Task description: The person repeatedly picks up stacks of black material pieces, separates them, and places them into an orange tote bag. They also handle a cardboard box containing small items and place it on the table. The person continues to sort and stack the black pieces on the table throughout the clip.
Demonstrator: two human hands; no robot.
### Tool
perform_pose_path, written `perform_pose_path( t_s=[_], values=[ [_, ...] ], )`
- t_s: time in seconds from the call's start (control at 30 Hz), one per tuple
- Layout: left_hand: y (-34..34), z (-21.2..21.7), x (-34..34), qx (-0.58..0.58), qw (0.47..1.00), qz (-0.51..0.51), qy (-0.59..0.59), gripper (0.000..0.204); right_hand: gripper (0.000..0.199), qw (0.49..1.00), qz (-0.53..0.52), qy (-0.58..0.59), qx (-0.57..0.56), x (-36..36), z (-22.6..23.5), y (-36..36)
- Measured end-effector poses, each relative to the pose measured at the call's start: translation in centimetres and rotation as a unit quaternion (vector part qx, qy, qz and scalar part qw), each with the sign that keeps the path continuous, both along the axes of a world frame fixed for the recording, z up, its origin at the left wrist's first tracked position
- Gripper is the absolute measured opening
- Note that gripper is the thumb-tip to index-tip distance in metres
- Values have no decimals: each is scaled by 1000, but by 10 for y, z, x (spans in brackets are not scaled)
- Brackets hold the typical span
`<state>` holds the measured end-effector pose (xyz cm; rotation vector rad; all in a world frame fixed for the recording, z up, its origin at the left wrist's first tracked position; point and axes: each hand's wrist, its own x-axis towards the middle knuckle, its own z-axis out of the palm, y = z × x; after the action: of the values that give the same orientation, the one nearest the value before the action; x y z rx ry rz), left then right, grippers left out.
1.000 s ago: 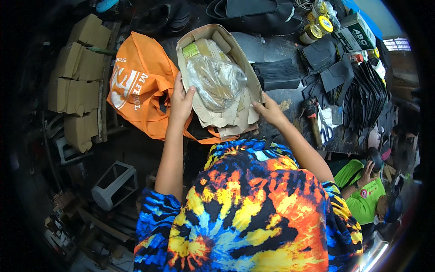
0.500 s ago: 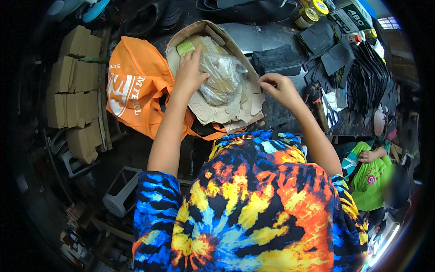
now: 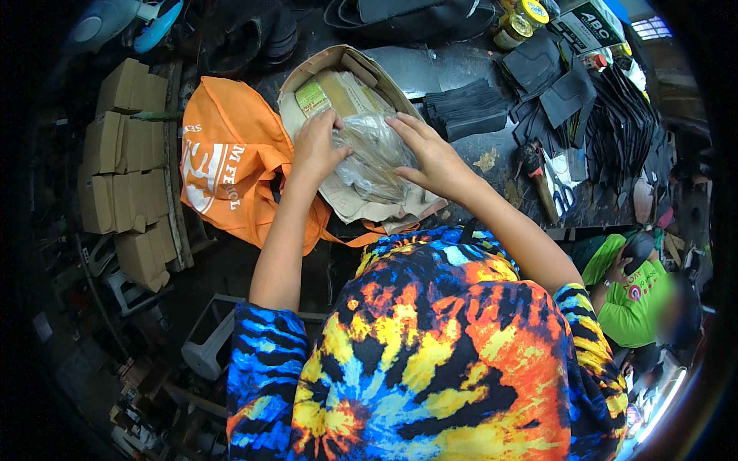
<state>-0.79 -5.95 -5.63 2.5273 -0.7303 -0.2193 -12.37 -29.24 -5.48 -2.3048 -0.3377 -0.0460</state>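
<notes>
A clear plastic bag (image 3: 374, 146) with brownish flat contents lies in an open cardboard box (image 3: 290, 104) on the dark table. My left hand (image 3: 314, 150) is closed on the bag's left side, fingers curled at its edge. On the bag's right side rests my right hand (image 3: 434, 160), its fingers stretched out and the thumb apart. Behind the bag, inside the box, is a yellowish package with a green label (image 3: 311, 98). What exactly fills the bag cannot be made out through the crinkled plastic.
An orange cloth bag (image 3: 223, 115) lies left of the box. Stacks of black flat pieces (image 3: 465, 107), scissors (image 3: 563, 198) and jars (image 3: 513, 32) stand to the right. Brown boxes (image 3: 127, 146) are piled at the far left. A person in green (image 3: 634, 296) is at the right.
My right hand has moved left from beside the box onto the plastic bag, its fingers spreading. My left hand has come down from the green-labelled package and closed on the bag's left side.
</notes>
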Motion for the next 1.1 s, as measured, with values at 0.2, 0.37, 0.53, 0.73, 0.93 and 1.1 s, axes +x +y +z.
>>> perform_pose_path(
  t_s=[0.2,0.37,0.53,0.73,0.93,1.1],
  values=[
    [14,20,-49,-226,970,-28,90,24,82,999,-21,1,-48,10,-19,14],
    [-20,27,-101,-441,885,67,135,18,53,1000,9,-12,8,0,-19,-22],
    [-69,18,-108,-567,787,171,172,30,28,967,-1,144,212,-7,-23,-67],
    [-79,-2,-75,-531,800,182,212,68,15,880,-119,213,408,-2,-40,-74],
    [-76,-22,-102,-476,797,276,249,84,42,960,-122,138,212,2,-45,-77],
    [-79,-39,-127,-433,806,273,296,92,63,993,-77,41,85,-14,-31,-75]
  ],
)
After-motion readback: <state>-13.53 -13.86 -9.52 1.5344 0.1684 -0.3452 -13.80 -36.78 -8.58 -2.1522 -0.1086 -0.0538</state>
